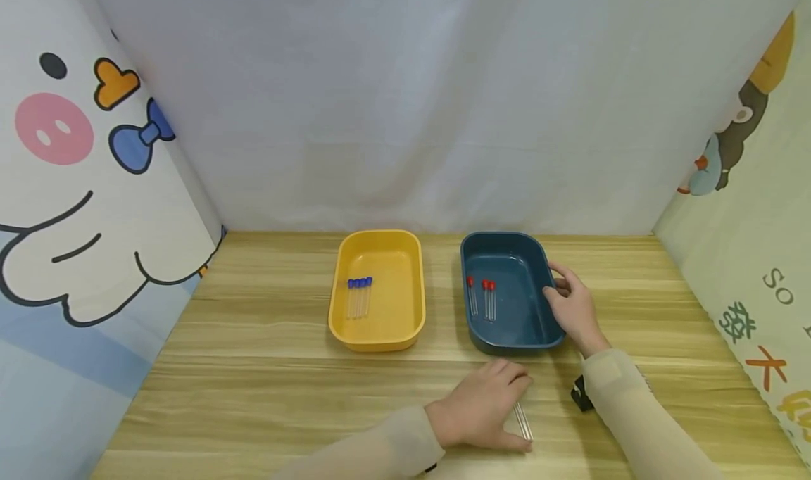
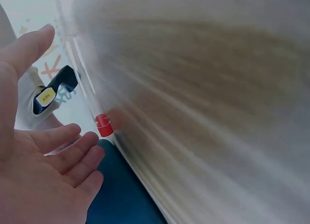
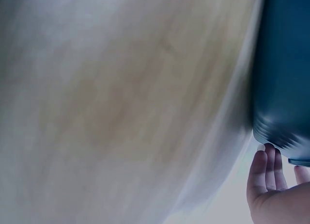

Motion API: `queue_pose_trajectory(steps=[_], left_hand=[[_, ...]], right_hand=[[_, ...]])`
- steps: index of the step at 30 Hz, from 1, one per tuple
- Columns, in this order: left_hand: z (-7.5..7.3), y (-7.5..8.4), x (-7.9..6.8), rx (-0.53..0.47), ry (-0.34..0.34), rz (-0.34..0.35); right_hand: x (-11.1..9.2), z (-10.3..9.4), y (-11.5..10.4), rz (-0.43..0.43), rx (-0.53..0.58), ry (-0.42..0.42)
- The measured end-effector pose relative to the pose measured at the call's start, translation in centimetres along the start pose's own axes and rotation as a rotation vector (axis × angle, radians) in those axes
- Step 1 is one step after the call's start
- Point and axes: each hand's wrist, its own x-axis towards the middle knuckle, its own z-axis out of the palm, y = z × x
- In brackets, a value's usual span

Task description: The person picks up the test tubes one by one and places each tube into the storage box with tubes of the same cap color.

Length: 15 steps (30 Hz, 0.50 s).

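My left hand (image 1: 484,406) is lowered over the table in front of the blue tub, its thumb spread from loosely bent fingers. A slim clear tube (image 2: 82,73) with a red cap (image 2: 103,125) lies on the table between thumb and fingers; part of it is hidden under the hand in the head view. At the right side of the blue tub (image 1: 507,339), my right hand (image 1: 575,314) holds the rim, thumb over the edge and fingers along the outer wall. Several red-capped tubes (image 1: 488,300) lie inside this tub, towards its left.
Left of the blue tub stands a yellow tub (image 1: 376,336) with several blue-capped tubes (image 1: 359,298) in it. A black device (image 1: 580,394) shows at the right wrist. A pale cloth (image 1: 405,114) rises behind the wooden table (image 1: 253,367), with printed cloths at both sides.
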Motion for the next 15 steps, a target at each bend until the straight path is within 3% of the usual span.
queue_pose_trajectory(steps=[15], left_hand=[[0.72, 0.41, 0.61, 0.021, -0.039, -0.115]], right_hand=[[0.11, 0.02, 0.01, 0.01, 0.003, 0.009]])
